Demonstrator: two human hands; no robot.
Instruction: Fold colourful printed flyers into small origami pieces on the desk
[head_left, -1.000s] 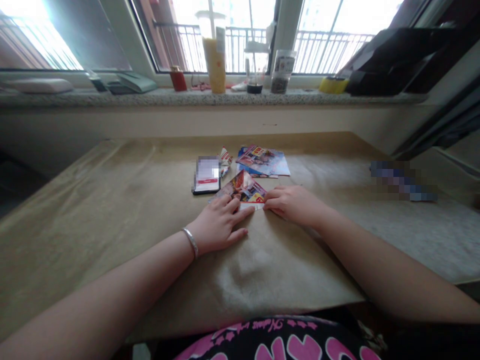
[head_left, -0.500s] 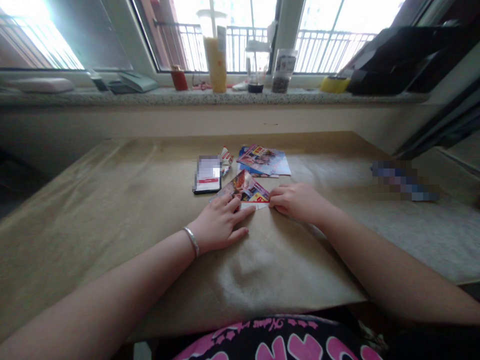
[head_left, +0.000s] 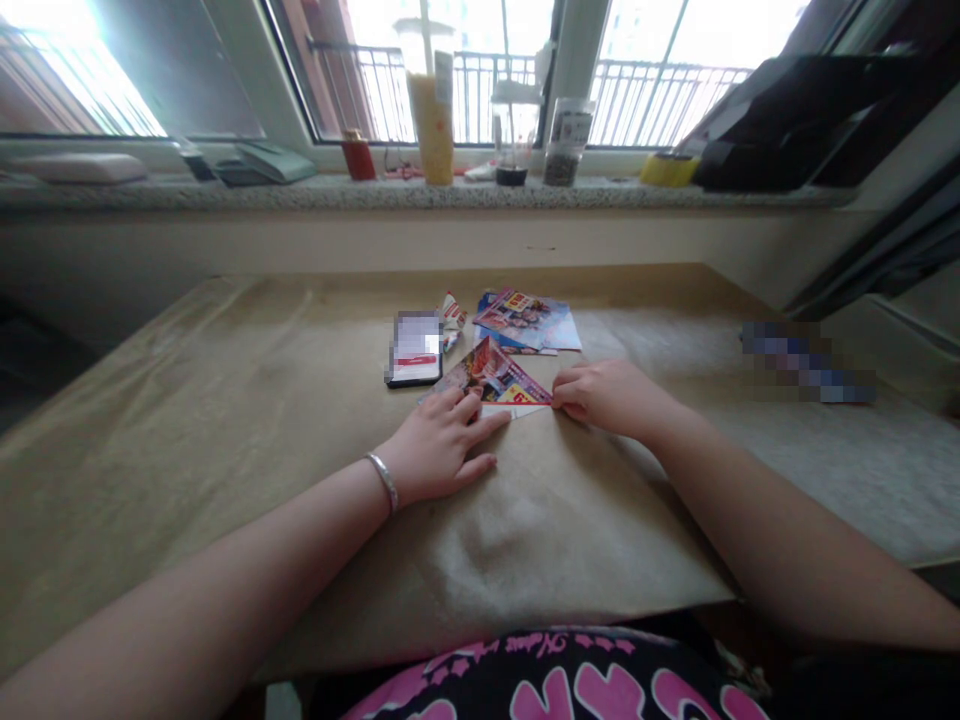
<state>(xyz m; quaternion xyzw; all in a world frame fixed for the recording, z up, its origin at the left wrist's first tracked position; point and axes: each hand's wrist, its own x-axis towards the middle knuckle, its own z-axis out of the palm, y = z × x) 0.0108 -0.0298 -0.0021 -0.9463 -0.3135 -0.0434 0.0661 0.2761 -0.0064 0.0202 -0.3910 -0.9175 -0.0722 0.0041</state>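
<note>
A colourful printed sheet of paper (head_left: 491, 375), folded to a triangle with a white strip along its near edge, lies on the table in front of me. My left hand (head_left: 442, 440) rests over its left part, fingers spread and lying flat. At the right corner of the paper my right hand (head_left: 604, 398) has its fingers pinched together on the fold. A phone (head_left: 415, 350) with a blurred screen lies just left of the paper. Behind the paper is a small pile of printed sheets (head_left: 529, 318), beside a crumpled red-and-white wrapper (head_left: 452, 318).
A yellowish cover lies over the table (head_left: 262, 450). Off to the right is a blurred bluish object (head_left: 806, 362). On the windowsill (head_left: 360, 195) stand a tall cup of yellow drink (head_left: 435, 125), a red container (head_left: 358, 157), a clear jar (head_left: 566, 145) and a yellow tape roll (head_left: 670, 169).
My right hand has slid slightly right, and more of the folded paper's right corner shows. My left hand has stayed in place.
</note>
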